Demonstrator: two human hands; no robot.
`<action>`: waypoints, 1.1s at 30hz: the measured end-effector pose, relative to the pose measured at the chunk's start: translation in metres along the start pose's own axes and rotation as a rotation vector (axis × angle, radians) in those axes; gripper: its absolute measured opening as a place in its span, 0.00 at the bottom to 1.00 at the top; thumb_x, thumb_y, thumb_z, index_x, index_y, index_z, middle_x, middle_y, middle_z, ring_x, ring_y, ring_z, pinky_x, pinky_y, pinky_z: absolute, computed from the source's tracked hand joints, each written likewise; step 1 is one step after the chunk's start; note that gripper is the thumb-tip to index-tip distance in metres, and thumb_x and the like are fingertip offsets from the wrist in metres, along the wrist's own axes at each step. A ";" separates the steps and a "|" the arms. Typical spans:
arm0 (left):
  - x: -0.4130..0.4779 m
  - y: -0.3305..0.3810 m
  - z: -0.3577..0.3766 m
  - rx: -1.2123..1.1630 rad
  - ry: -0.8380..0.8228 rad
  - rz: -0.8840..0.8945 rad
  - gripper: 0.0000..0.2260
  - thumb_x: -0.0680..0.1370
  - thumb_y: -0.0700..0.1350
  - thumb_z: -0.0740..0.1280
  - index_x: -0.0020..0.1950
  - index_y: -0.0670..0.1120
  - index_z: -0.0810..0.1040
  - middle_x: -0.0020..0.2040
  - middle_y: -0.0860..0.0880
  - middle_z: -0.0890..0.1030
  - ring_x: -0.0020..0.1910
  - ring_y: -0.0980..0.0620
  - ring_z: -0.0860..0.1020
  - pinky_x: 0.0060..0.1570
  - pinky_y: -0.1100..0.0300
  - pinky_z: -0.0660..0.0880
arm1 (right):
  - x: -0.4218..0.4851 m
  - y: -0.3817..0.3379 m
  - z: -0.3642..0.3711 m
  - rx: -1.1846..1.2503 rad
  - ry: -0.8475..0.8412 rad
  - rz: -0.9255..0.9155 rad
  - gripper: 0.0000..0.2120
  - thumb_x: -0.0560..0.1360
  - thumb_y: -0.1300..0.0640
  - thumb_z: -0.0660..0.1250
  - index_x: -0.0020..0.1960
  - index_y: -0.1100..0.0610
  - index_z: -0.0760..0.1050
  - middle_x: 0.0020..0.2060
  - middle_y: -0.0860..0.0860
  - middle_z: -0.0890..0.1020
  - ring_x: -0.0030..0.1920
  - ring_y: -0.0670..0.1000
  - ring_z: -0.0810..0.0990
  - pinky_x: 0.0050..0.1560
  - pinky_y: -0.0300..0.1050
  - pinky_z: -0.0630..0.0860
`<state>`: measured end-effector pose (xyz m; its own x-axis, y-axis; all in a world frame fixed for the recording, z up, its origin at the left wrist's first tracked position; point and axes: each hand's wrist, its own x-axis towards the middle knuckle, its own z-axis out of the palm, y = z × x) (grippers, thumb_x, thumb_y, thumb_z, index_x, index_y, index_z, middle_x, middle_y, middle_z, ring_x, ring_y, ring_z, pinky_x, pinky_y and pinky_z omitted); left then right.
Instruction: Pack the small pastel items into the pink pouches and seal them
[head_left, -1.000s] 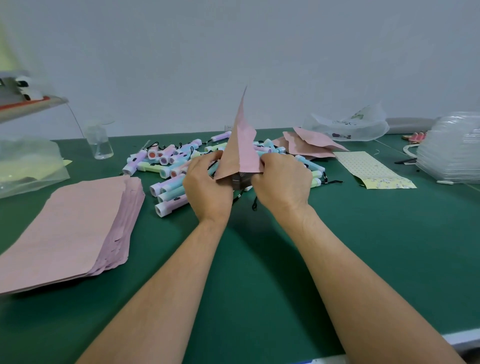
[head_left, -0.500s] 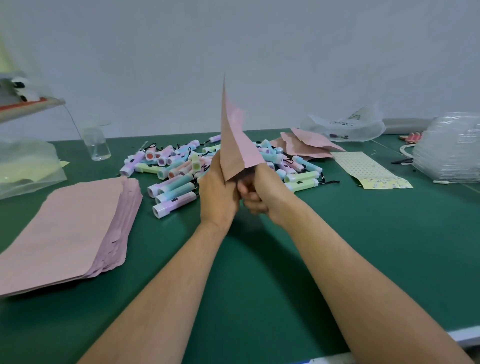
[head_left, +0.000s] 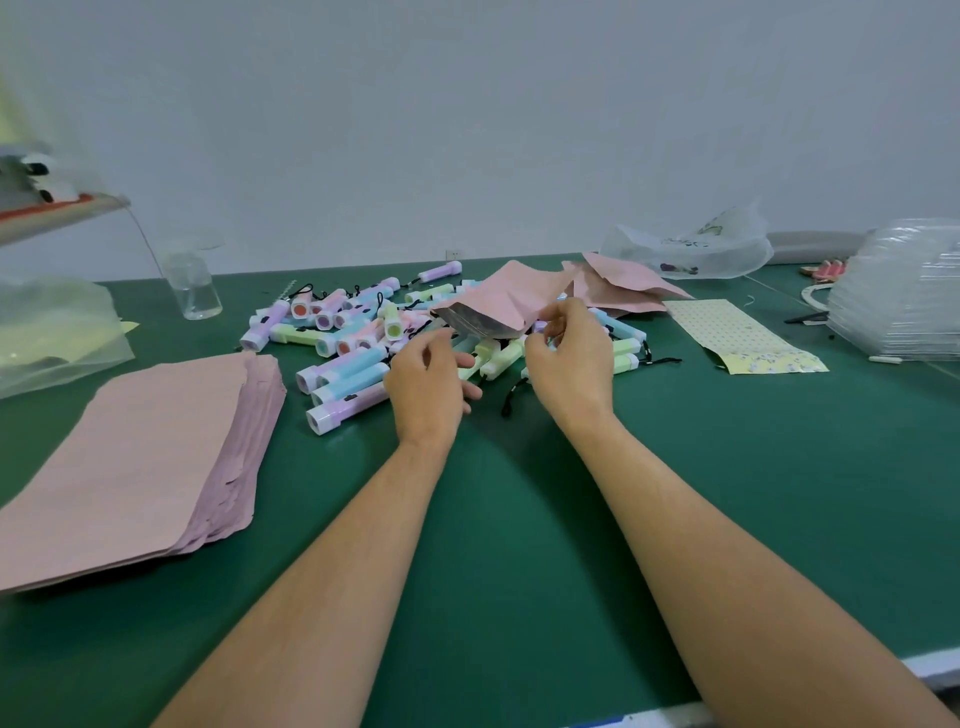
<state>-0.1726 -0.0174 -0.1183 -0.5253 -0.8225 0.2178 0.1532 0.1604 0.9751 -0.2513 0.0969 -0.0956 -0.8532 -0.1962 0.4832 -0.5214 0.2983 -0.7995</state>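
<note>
An open pink pouch (head_left: 506, 299) is lying tilted over the pile near the middle of the desk's far edge, its silvery mouth gaping toward the near edge. The right hand (head_left: 569, 358) is holding it there, with the thumb and curled fingers (head_left: 550, 318) pinching the right side of the mouth. The left hand (head_left: 426, 376) is hovering just left of the mouth, its fingers loosely stretched and holding nothing; whether the tips are touching the pale green item below them cannot be told.

The small pastel items (head_left: 343, 332), stubby tubes in blue, lilac, pink and green with black cords, are lying heaped on the green desk (head_left: 519, 545) under and around the pouch, spreading toward the left.

A thick stack of flat pink pouches (head_left: 130, 457) is resting toward the desk's left edge. A few more pink pouches (head_left: 618, 286) are lying by the far edge, to the right of the pile. Beside them a dotted yellow sheet (head_left: 737, 327) is lying flat, with a crumpled clear bag (head_left: 691, 249) behind it and a stack of clear plastic (head_left: 904, 296) sitting at the right edge. A clear bottle (head_left: 192, 286) is standing near the far left corner.
</note>
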 end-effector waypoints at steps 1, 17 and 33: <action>0.002 0.000 -0.001 -0.037 0.013 -0.042 0.12 0.85 0.43 0.60 0.63 0.47 0.81 0.42 0.49 0.85 0.25 0.53 0.79 0.22 0.62 0.71 | 0.001 0.006 0.001 -0.175 0.009 -0.096 0.09 0.77 0.60 0.66 0.57 0.54 0.77 0.54 0.51 0.79 0.57 0.55 0.75 0.57 0.53 0.74; 0.007 0.002 -0.004 -0.044 0.117 0.054 0.11 0.83 0.45 0.67 0.65 0.52 0.79 0.60 0.51 0.81 0.46 0.55 0.84 0.42 0.56 0.81 | 0.006 0.011 0.016 -0.665 -0.050 -0.619 0.22 0.85 0.46 0.52 0.63 0.60 0.77 0.74 0.50 0.72 0.80 0.52 0.60 0.77 0.73 0.42; -0.001 0.015 -0.021 0.558 0.059 0.552 0.11 0.79 0.49 0.70 0.60 0.52 0.86 0.49 0.52 0.86 0.46 0.49 0.83 0.45 0.50 0.82 | -0.006 -0.008 -0.002 -0.606 0.162 -0.880 0.15 0.82 0.56 0.59 0.45 0.55 0.83 0.59 0.44 0.84 0.64 0.57 0.78 0.69 0.68 0.62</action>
<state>-0.1518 -0.0255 -0.1053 -0.4481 -0.5692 0.6894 -0.0722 0.7916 0.6067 -0.2417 0.0977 -0.0917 -0.1449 -0.4548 0.8787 -0.8336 0.5346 0.1392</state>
